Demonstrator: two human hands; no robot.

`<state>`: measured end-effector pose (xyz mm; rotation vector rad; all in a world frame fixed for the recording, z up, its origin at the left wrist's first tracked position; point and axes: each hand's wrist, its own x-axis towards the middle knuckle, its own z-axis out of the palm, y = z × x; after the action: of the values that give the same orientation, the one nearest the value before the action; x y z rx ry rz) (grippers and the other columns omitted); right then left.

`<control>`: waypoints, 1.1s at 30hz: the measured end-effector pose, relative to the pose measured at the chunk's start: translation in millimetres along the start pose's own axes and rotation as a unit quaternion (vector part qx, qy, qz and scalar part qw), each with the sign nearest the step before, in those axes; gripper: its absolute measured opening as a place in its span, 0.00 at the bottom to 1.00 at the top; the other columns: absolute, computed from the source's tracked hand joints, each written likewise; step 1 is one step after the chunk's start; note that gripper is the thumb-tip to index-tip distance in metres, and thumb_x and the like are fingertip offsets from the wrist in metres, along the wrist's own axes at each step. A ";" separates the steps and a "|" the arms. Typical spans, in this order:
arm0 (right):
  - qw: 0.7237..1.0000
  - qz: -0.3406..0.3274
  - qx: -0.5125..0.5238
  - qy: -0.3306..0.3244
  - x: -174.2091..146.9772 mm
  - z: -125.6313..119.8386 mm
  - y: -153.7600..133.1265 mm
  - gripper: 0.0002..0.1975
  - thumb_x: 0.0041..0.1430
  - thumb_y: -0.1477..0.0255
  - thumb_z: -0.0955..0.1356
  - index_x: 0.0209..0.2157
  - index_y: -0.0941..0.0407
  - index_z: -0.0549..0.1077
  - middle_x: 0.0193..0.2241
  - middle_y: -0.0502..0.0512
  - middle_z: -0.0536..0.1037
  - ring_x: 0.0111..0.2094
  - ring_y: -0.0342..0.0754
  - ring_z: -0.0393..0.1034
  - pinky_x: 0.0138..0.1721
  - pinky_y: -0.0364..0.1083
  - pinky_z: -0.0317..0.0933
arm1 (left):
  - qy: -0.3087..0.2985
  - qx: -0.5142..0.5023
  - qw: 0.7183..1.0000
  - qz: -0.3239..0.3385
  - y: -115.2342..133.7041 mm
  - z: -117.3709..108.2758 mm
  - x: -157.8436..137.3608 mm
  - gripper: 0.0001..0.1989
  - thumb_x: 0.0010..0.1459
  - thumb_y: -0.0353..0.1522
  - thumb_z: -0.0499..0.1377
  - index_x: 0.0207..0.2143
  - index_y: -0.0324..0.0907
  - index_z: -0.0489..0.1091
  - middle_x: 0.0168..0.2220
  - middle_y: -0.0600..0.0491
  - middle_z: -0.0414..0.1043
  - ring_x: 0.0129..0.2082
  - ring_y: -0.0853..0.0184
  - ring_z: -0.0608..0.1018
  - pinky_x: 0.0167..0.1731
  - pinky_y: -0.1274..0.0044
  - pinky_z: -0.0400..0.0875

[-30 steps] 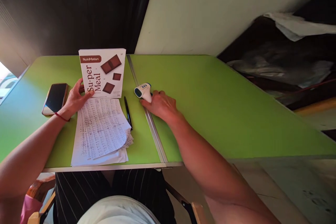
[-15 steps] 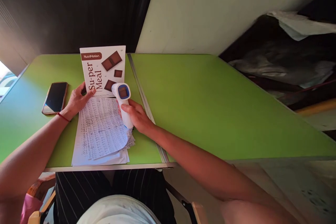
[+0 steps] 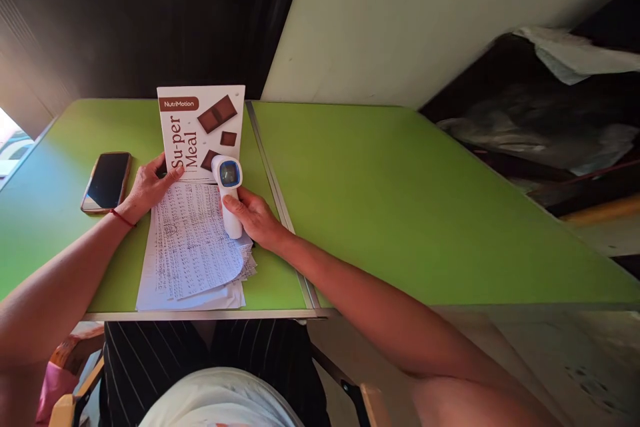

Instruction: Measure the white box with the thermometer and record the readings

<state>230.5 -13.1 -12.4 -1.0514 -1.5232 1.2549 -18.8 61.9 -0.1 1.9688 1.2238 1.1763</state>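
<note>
My left hand (image 3: pixel 153 185) grips the lower left edge of a white box (image 3: pixel 210 107) printed "NutriMotion Su-per Meal" with brown chocolate pieces on it. The box stands upright, its face toward me. In my right hand (image 3: pixel 257 217) is a white infrared thermometer (image 3: pixel 231 210), its blue-rimmed screen facing me and its head in front of the box's lower right part. The fingers wrap round its handle, the thumb on the near side. Handwritten paper sheets (image 3: pixel 193 253) lie below the box, partly under the thermometer. What the far fingers of each hand touch is hidden.
A phone (image 3: pixel 107 181) lies on the green table (image 3: pixel 400 213) left of my left hand. A metal strip (image 3: pixel 273 180) crosses the tabletop right of the papers. A dark panel (image 3: pixel 150 20) and a pale wall (image 3: pixel 360 27) rise behind. Plastic-covered things (image 3: pixel 540 127) are at the right.
The thermometer has moved slightly left and its tilt has changed, with its screen now lighter. My left hand still holds the box. The whole view has shifted a little.
</note>
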 end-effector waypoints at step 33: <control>0.991 -0.045 0.070 0.108 -8.7 -6.2 -11.2 0.33 0.46 0.37 0.75 0.37 0.51 0.73 0.28 0.47 0.73 0.28 0.45 0.66 0.31 0.49 0.65 | -0.011 0.019 1.000 0.019 -3.6 -3.5 -1.5 0.23 0.62 0.52 0.66 0.48 0.45 0.78 0.45 0.48 0.85 0.45 0.54 0.86 0.44 0.68 0.84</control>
<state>237.9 -21.4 -1.5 -0.9825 -1.2854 1.1291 -23.7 62.1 -1.9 2.0349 1.2106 1.1539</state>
